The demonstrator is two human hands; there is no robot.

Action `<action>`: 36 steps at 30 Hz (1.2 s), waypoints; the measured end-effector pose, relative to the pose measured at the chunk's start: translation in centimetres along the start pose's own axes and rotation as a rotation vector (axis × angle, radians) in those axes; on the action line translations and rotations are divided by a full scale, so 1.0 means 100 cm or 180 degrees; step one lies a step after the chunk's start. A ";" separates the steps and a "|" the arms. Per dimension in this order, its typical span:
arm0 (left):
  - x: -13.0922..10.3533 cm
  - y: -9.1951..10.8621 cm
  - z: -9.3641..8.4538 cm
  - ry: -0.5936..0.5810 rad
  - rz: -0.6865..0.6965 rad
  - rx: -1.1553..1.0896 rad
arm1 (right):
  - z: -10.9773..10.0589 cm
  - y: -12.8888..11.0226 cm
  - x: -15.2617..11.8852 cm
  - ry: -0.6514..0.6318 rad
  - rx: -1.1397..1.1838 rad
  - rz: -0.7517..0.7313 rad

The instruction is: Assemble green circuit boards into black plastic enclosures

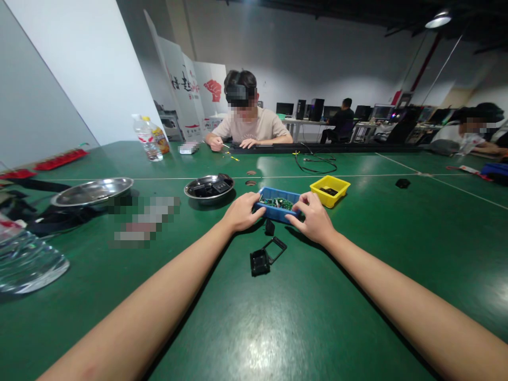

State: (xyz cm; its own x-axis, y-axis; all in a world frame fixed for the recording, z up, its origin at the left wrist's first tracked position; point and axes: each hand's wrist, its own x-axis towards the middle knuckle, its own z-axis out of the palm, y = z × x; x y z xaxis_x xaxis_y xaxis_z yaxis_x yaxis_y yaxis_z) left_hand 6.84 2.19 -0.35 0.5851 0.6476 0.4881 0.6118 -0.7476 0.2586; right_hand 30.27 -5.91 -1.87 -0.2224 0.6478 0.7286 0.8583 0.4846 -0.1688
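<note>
A blue plastic bin (pixel 273 213) holding small green circuit boards (pixel 281 203) sits on the table ahead of me. My left hand (pixel 243 212) grips its left end, thumb at the near side and fingers over the rim. At the right end, my right hand (pixel 314 218) has its thumb against the near wall and its fingers at the rim. Just in front of the bin lies a small black plastic piece (pixel 269 227). Closer to me are an open black plastic housing (pixel 260 262) and a thin black frame (pixel 277 250) touching it.
A yellow bin (pixel 333 197) with dark parts stands right of the blue one. To the left are a steel bowl (pixel 190 193) of black parts, a steel dish (pixel 65 200) and a large water bottle (pixel 29 259). Across the table sits a co-worker (pixel 254 124), near a black cable (pixel 317 168).
</note>
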 end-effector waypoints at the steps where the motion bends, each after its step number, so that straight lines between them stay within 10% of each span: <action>1: 0.000 0.000 -0.001 0.0009 -0.0024 -0.0050 | 0.000 0.001 0.000 -0.0104 0.0005 -0.0026; 22: 0.015 -0.015 0.020 0.1532 -0.1486 -0.1769 | 0.019 -0.004 0.009 -0.0367 -0.0106 0.0218; 36: 0.013 -0.019 0.022 0.1153 -0.1633 -0.2774 | 0.048 0.029 0.044 0.0016 -0.0079 0.1167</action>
State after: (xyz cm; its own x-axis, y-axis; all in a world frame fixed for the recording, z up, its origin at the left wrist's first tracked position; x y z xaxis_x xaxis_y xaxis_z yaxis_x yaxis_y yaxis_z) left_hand 7.59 4.78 -2.04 0.0860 0.9389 0.3332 0.0653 -0.3390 0.9385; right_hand 29.55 1.10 -2.33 0.1042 0.7729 0.6259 0.8915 0.2064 -0.4033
